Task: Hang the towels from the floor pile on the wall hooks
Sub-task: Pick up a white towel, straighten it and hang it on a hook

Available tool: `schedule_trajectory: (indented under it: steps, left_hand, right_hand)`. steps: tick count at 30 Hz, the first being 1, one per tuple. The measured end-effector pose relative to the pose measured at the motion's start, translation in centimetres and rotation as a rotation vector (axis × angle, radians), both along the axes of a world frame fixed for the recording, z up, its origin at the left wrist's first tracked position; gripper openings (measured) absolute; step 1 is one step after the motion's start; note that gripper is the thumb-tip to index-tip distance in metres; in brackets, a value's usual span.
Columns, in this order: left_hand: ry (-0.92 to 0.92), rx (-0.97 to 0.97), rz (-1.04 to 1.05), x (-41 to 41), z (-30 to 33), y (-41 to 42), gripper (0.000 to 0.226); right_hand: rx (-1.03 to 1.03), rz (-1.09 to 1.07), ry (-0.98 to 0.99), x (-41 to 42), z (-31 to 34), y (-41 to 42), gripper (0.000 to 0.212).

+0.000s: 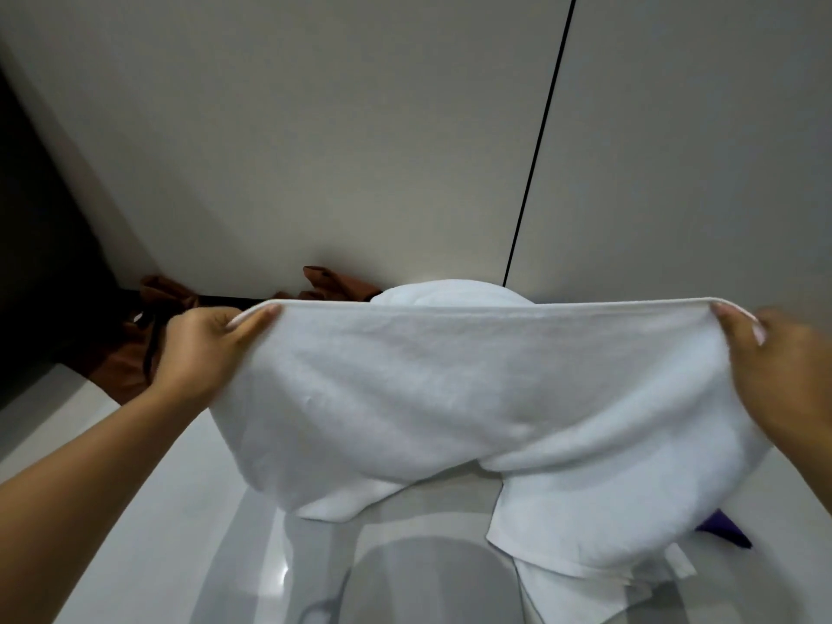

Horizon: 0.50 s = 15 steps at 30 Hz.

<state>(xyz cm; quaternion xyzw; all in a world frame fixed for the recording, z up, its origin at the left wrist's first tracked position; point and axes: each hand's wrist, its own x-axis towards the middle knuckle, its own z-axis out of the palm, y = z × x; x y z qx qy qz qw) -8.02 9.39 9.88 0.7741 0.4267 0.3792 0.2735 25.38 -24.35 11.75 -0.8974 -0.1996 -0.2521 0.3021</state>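
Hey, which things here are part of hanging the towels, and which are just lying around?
Part of the job:
white towel, stretched between left hand and right hand
more white towel behind it

Lying about:
brown cloth by the wall
purple item

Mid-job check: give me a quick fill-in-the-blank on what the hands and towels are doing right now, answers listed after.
1. The left hand and right hand stretch out a towel coloured ____.
2. Each hand pinches the towel along its ____ edge.
3. The cloth behind the left hand, against the wall, is ____ in colour.
4. The scrap of fabric showing under the towel's lower right side is ____.

Missing words: white; top; brown; purple
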Motion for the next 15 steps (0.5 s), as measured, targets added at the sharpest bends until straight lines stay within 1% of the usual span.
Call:
schedule_trajectory:
  steps: [2,6,8,10,12,15]
  left_hand:
    - [-0.093,0.016,0.117,-0.4,0.4,0.4,0.062]
    - [-0.178,-0.035,0.331,-1.7,0.9,1.1,0.056]
    - [-0.178,-0.047,0.381,-2.4,0.6,1.8,0.055]
    - [-0.188,-0.088,0.404,-3.0,0.3,2.6,0.062]
    - [-0.226,-0.158,0.422,-3.5,-0.4,3.8,0.071]
    - [-0.302,-0.236,0.414,-3.6,-0.7,4.8,0.074]
  right_hand:
    - [-0.085,0.093,-0.124,-0.6,0.3,0.3,0.064]
    - [-0.332,0.235,-0.538,-0.7,-0.7,0.6,0.056]
    - [-0.359,0.303,-0.627,-0.6,-0.8,1.1,0.058]
    - [-0.356,0.338,-0.622,-0.4,-0.7,1.6,0.059]
    - [-0.350,0.352,-0.567,-0.5,-0.3,2.0,0.058]
    - [-0.380,0.351,-0.468,-0.7,0.2,2.4,0.056]
